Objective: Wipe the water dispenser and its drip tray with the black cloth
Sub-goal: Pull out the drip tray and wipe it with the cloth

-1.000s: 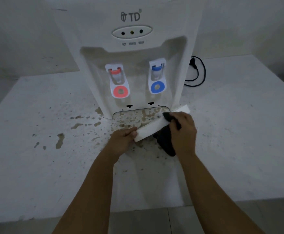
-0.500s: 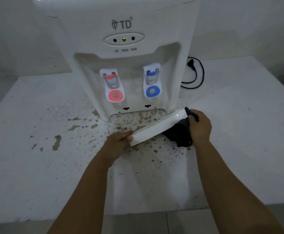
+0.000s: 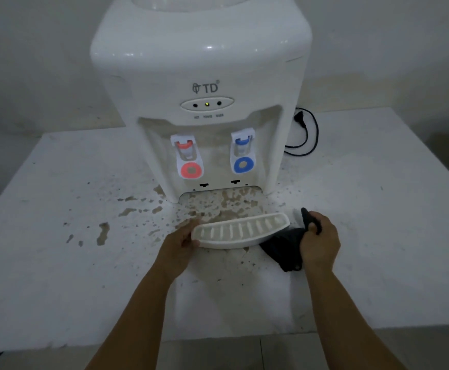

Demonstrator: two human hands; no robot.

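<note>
Dim light; stained white table [image 3: 58, 276], pale wall [image 3: 31, 62], tiled floor [image 3: 218, 353].

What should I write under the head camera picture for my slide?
Left hand holds the drip tray out of the water dispenser; right hand grips the black cloth beside it.

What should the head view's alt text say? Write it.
A left hand holds a white drip tray in front of a white water dispenser while the right hand grips a black cloth, over a stained table.
</note>
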